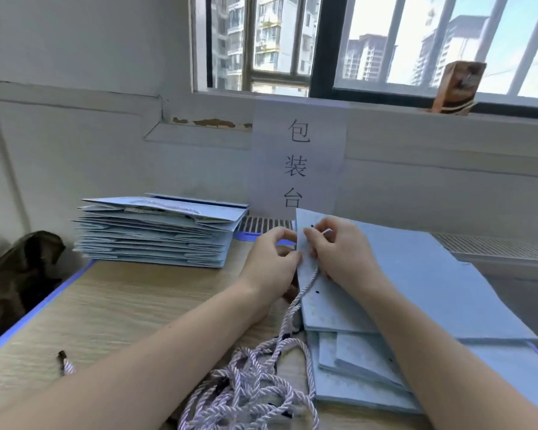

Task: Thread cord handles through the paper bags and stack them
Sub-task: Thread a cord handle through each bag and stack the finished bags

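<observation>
A flat light-blue paper bag (416,274) lies on top of a pile of similar bags (361,367) at the right. My left hand (272,262) grips the bag's raised left edge. My right hand (339,252) pinches the white tip of a lilac twisted cord (305,290) against the bag near a punched hole. The cord hangs down from my hands to a tangled heap of cords (255,389) at the table's front. A stack of bags with handles fitted (159,231) stands at the back left.
The wooden table (112,305) has a blue edge. A short cord scrap (65,363) lies front left. A dark cloth bundle (16,274) sits off the table's left side. A paper sign (297,162) hangs on the wall behind, below a window.
</observation>
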{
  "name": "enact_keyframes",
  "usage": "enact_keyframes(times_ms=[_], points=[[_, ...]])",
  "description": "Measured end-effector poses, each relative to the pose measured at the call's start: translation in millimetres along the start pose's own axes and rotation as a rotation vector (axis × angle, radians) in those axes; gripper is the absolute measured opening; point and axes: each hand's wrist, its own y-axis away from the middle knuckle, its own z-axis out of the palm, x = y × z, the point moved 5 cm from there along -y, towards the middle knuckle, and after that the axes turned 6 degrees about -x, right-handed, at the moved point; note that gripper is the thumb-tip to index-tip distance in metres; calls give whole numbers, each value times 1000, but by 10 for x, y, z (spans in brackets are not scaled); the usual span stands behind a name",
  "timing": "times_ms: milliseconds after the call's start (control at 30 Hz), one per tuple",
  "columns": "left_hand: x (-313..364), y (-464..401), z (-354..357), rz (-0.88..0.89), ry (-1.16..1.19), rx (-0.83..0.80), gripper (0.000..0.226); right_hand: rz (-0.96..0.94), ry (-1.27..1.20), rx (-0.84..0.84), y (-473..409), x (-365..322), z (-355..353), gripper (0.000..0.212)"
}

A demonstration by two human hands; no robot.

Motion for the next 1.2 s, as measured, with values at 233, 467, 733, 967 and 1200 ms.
enact_keyframes(times_ms=[233, 467, 733, 967, 1200], points=[[35, -100, -52, -34, -59, 100, 14, -17, 46, 3, 27, -16, 49, 21], [7, -270, 16, -54, -67, 99, 6, 59, -84, 78, -36, 72, 42, 20], [44, -299, 55, 26, 68, -11, 10, 88, -230, 149, -56, 88, -178, 10], [50, -356, 104, 12, 55, -88, 6, 117, -137, 168, -40, 156, -252, 11], [39, -354, 110, -22, 34, -78, 8, 127, -89, 171, -13, 193, -202, 15]])
